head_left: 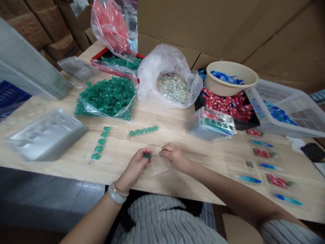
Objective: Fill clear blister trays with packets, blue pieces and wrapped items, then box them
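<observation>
My left hand (139, 162) is closed around small green translucent square pieces (147, 156); how many is hidden by the fingers. Beside it, the fingers of my right hand (175, 156) pinch the edge of a thin clear plastic tray (159, 166), which lies low over the table between both hands. Beyond the hands, a row of green squares (144, 131) sits in another clear tray. To the left, a second row of green squares (98, 148) runs toward me.
A heap of green squares (106, 96) spills from a bag at the back left, near a stack of clear trays (48, 135). Behind are a white bag of small flat pieces (175, 88) and a beige basin (231, 78). Filled trays (212, 123) stand stacked at right.
</observation>
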The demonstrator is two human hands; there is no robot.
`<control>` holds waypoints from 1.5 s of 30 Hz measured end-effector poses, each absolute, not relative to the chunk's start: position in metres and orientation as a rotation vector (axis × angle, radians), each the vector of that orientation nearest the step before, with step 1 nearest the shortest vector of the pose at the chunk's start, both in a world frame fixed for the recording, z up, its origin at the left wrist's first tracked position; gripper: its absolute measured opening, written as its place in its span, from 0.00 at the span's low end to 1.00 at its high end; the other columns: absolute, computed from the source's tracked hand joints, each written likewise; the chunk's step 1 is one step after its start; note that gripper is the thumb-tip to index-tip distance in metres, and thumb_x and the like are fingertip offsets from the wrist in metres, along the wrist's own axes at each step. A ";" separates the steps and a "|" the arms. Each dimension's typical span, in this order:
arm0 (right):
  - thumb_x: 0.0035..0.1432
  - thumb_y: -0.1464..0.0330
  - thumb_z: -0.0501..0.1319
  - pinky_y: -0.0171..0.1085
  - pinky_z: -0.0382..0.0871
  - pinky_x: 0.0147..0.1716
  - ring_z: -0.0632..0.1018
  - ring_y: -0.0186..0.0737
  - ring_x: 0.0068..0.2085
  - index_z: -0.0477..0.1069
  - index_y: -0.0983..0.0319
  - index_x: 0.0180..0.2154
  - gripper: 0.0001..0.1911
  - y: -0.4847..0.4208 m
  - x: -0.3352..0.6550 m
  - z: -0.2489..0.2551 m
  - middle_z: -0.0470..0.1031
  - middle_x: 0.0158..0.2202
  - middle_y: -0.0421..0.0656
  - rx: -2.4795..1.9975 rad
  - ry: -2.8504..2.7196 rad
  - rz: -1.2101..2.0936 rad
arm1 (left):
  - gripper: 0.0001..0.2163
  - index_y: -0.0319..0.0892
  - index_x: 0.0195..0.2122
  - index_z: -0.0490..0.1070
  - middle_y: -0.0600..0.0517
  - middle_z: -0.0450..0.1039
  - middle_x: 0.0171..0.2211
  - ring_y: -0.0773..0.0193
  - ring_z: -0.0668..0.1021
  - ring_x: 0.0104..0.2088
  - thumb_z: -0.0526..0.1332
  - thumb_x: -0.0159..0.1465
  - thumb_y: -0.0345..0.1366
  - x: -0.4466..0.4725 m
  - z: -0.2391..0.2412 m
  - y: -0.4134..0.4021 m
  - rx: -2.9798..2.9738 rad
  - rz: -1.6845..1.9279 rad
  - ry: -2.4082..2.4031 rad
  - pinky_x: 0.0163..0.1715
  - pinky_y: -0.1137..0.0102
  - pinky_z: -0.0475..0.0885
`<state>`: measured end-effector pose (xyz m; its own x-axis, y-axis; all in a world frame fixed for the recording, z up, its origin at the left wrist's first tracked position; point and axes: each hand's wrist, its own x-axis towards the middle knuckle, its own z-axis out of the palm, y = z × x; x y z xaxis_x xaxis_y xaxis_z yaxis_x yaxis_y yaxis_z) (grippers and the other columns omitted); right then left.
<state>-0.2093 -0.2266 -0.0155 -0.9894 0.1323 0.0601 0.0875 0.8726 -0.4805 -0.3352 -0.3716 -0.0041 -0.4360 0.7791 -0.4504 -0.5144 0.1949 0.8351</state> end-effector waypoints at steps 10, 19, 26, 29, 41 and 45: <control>0.56 0.67 0.53 0.44 0.63 0.41 0.68 0.42 0.43 0.65 0.61 0.47 0.16 -0.246 -0.212 0.005 0.70 0.41 0.49 -0.207 -2.753 0.792 | 0.09 0.38 0.30 0.67 0.53 0.70 0.30 0.69 0.73 0.33 0.63 0.48 0.29 -0.332 0.002 -0.367 0.055 1.582 1.215 0.38 0.72 0.67; 0.57 0.68 0.53 0.42 0.63 0.39 0.70 0.42 0.38 0.69 0.64 0.40 0.11 -0.248 -0.221 0.016 0.73 0.36 0.47 -0.233 -2.715 0.589 | 0.07 0.38 0.30 0.67 0.52 0.70 0.29 0.69 0.73 0.29 0.62 0.50 0.34 -0.323 0.016 -0.353 -0.004 1.649 1.142 0.34 0.71 0.69; 0.56 0.69 0.54 0.40 0.60 0.38 0.69 0.40 0.39 0.71 0.62 0.39 0.10 -0.239 -0.211 -0.004 0.72 0.35 0.46 -0.199 -2.957 0.603 | 0.09 0.43 0.38 0.69 0.48 0.68 0.40 0.56 0.67 0.44 0.57 0.55 0.32 -0.326 -0.010 -0.386 1.285 0.968 2.290 0.44 0.59 0.61; 0.55 0.70 0.55 0.39 0.59 0.37 0.67 0.40 0.39 0.72 0.61 0.38 0.10 -0.237 -0.217 -0.011 0.70 0.34 0.46 -0.192 -3.065 0.556 | 0.07 0.42 0.37 0.69 0.49 0.67 0.40 0.58 0.66 0.42 0.55 0.57 0.31 -0.326 -0.021 -0.388 1.473 0.696 2.374 0.42 0.61 0.61; 0.53 0.65 0.58 0.42 0.64 0.39 0.68 0.43 0.41 0.61 0.63 0.50 0.23 -0.228 -0.215 -0.007 0.69 0.40 0.48 -0.205 -2.919 0.664 | 0.11 0.43 0.42 0.67 0.47 0.67 0.42 0.59 0.68 0.44 0.56 0.57 0.35 -0.383 -0.006 -0.381 1.534 0.999 2.342 0.44 0.63 0.64; 0.57 0.66 0.53 0.41 0.65 0.38 0.70 0.40 0.38 0.64 0.62 0.46 0.15 -0.197 -0.269 0.020 0.70 0.35 0.47 -0.231 -2.723 0.703 | 0.11 0.39 0.39 0.69 0.47 0.71 0.37 0.63 0.72 0.38 0.51 0.60 0.35 -0.506 0.031 -0.339 1.351 1.094 2.626 0.40 0.69 0.66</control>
